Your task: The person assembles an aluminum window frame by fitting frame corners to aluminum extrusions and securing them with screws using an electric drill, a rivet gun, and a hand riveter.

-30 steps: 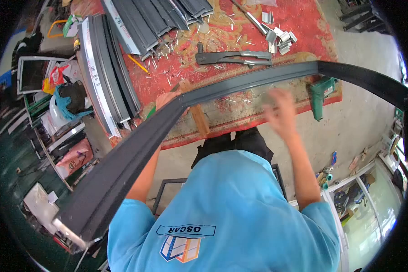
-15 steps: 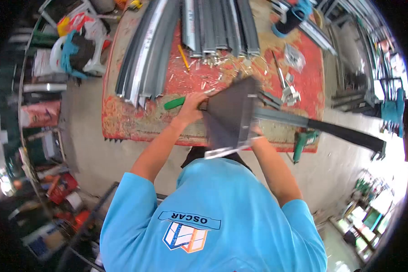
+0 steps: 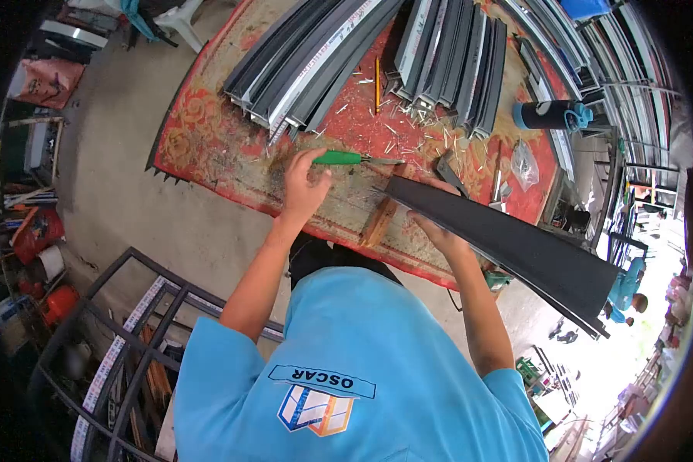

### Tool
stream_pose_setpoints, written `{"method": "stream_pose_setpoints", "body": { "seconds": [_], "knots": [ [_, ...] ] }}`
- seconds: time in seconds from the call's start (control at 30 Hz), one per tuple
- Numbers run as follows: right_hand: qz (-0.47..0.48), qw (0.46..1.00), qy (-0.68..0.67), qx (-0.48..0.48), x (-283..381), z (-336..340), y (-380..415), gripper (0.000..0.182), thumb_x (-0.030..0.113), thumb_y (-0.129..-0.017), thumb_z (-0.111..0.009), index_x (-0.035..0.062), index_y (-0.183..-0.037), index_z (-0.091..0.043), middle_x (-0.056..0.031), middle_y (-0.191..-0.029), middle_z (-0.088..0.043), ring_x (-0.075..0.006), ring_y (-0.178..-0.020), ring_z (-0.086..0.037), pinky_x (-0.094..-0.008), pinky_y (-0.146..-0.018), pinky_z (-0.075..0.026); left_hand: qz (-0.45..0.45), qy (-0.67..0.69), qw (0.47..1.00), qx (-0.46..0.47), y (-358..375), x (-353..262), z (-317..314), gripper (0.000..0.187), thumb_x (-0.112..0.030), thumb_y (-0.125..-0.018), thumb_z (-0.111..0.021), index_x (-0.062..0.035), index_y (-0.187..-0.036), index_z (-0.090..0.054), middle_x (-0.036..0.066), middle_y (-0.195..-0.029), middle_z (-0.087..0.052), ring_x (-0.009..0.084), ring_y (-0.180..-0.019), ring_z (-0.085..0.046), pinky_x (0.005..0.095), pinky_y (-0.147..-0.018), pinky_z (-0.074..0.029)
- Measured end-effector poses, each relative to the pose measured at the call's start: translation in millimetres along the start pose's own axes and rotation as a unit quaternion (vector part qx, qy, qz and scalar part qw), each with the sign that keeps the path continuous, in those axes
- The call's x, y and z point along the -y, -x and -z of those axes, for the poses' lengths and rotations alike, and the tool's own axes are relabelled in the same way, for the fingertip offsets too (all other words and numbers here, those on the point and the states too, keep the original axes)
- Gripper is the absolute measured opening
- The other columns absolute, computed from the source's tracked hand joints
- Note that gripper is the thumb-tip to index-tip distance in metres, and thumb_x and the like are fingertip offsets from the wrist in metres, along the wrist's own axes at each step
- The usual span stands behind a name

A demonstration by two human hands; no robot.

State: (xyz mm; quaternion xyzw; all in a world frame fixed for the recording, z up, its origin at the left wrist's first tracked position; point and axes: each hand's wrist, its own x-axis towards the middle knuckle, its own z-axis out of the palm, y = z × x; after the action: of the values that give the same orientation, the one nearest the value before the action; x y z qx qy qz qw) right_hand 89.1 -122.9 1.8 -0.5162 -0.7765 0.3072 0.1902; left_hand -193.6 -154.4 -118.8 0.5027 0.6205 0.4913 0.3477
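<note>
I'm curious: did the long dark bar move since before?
Yes. The long dark bar swung off the left side of the red rug; it now points right.

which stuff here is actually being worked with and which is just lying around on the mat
In use:
- left hand gripping the green-handled tool
- right hand holding the dark profile
- wooden block under the profile's end

Lying about:
- stacked profiles on the red mat
- pencil
- dark bottle
- plastic bag
- metal frame on the floor

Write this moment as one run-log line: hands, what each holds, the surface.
left hand: grips green-handled screwdriver | right hand: holds dark metal strip | surface: red carpet
</note>
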Motion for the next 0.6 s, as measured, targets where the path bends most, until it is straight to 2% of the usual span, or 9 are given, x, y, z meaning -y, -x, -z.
{"method": "stream_pose_setpoints", "body": {
  "seconds": [0.13, 0.2, 0.23, 0.3, 0.33, 0.4, 0.5, 0.53, 0.6],
  "knots": [
    [0.063, 0.997, 0.047, -0.01, -1.6, 1.7, -2.1, 0.064, 0.01, -0.069, -0.088, -0.0006, -0.124, -0.056, -0.0151, -0.122, -0.062, -0.0289, -0.111, -0.061, -0.0372, -0.095, -0.048, -0.022, -0.007, 0.997, 0.069, 7.5, -39.3, -9.9, 0.065, -0.008, -0.07, -0.076, -0.0049, -0.132, -0.054, 0.018, -0.127, -0.057, 0.0369, -0.122, -0.052, 0.0445, -0.106, -0.039],
    [0.088, 0.995, 0.02, -0.034, -6.8, -0.6, -1.6, 0.066, 0.013, -0.068, -0.089, 0.0003, -0.124, -0.057, -0.0146, -0.121, -0.063, -0.03, -0.106, -0.062, -0.0389, -0.093, -0.048, -0.063, -0.016, 0.982, 0.177, 7.4, -57.8, -31.7, 0.077, -0.011, -0.067, -0.08, -0.0056, -0.138, -0.048, 0.019, -0.136, -0.051, 0.0371, -0.129, -0.046, 0.0447, -0.111, -0.036],
    [0.087, 0.995, 0.022, -0.036, -8.2, -1.7, -1.2, 0.066, 0.013, -0.068, -0.089, 0.0003, -0.124, -0.057, -0.0146, -0.121, -0.063, -0.03, -0.106, -0.062, -0.0389, -0.093, -0.048, -0.065, -0.015, 0.982, 0.179, 4.4, -62.5, -41.3, 0.077, -0.011, -0.067, -0.08, -0.0056, -0.138, -0.048, 0.019, -0.136, -0.051, 0.0371, -0.129, -0.046, 0.0447, -0.111, -0.036],
    [0.07, 0.997, -0.008, -0.04, -3.7, -1.5, -1.0, 0.063, 0.016, -0.069, -0.088, 0.0007, -0.122, -0.058, -0.0149, -0.119, -0.064, -0.0314, -0.106, -0.062, -0.0401, -0.091, -0.049, -0.106, -0.001, 0.958, 0.268, -4.2, -68.6, -61.9, 0.091, -0.018, -0.065, -0.083, -0.0077, -0.145, -0.041, 0.017, -0.145, -0.044, 0.0354, -0.137, -0.039, 0.0446, -0.115, -0.033],
    [0.068, 0.997, -0.005, -0.043, -0.8, 2.4, -1.8, 0.063, 0.016, -0.069, -0.088, 0.0007, -0.122, -0.058, -0.0149, -0.119, -0.064, -0.0314, -0.106, -0.062, -0.0401, -0.091, -0.049, -0.133, 0.015, 0.951, 0.278, -9.4, -70.7, -71.3, 0.096, -0.016, -0.062, -0.084, -0.0085, -0.147, -0.039, 0.015, -0.149, -0.039, 0.0344, -0.139, -0.035, 0.0439, -0.116, -0.032],
    [0.077, 0.997, -0.011, 0.018, 22.8, 13.8, -15.3, 0.057, 0.017, -0.071, -0.086, 0.0, -0.119, -0.06, -0.0158, -0.115, -0.066, -0.0319, -0.105, -0.063, -0.0398, -0.09, -0.049, -0.159, 0.033, 0.944, 0.286, -16.0, -68.0, -85.3, 0.095, -0.013, -0.06, -0.084, -0.0083, -0.145, -0.041, 0.015, -0.147, -0.043, 0.0347, -0.137, -0.038, 0.0435, -0.115, -0.034],
    [0.129, 0.99, -0.049, 0.002, 11.5, 13.9, -15.5, 0.051, 0.019, -0.074, -0.083, -0.0006, -0.116, -0.061, -0.0182, -0.111, -0.067, -0.0324, -0.102, -0.064, -0.0392, -0.09, -0.049, -0.177, 0.065, 0.935, 0.3, -14.0, -63.2, -101.5, 0.09, -0.008, -0.058, -0.084, -0.0077, -0.14, -0.047, 0.014, -0.139, -0.051, 0.0342, -0.132, -0.045, 0.0428, -0.113, -0.037],
    [0.124, 0.991, -0.042, -0.017, -25.5, 14.6, 4.7, 0.051, 0.019, -0.074, -0.083, -0.0006, -0.116, -0.061, -0.0182, -0.111, -0.067, -0.0324, -0.102, -0.064, -0.0392, -0.09, -0.049, -0.164, 0.082, 0.935, 0.303, -14.5, -59.8, -106.4, 0.086, -0.006, -0.057, -0.083, -0.0073, -0.137, -0.051, 0.014, -0.135, -0.056, 0.0335, -0.129, -0.05, 0.0425, -0.112, -0.038],
    [-0.036, 0.961, -0.273, 0.027, -62.4, -36.1, 25.9, 0.036, 0.017, -0.084, -0.071, -0.0001, -0.114, -0.063, -0.0131, -0.109, -0.067, -0.0271, -0.102, -0.063, -0.0378, -0.092, -0.048, -0.157, 0.142, 0.938, 0.273, -10.7, -49.9, -116.0, 0.068, -0.008, -0.059, -0.083, -0.0078, -0.123, -0.06, 0.014, -0.126, -0.063, 0.0328, -0.123, -0.056, 0.0429, -0.108, -0.041]
  ]
}}
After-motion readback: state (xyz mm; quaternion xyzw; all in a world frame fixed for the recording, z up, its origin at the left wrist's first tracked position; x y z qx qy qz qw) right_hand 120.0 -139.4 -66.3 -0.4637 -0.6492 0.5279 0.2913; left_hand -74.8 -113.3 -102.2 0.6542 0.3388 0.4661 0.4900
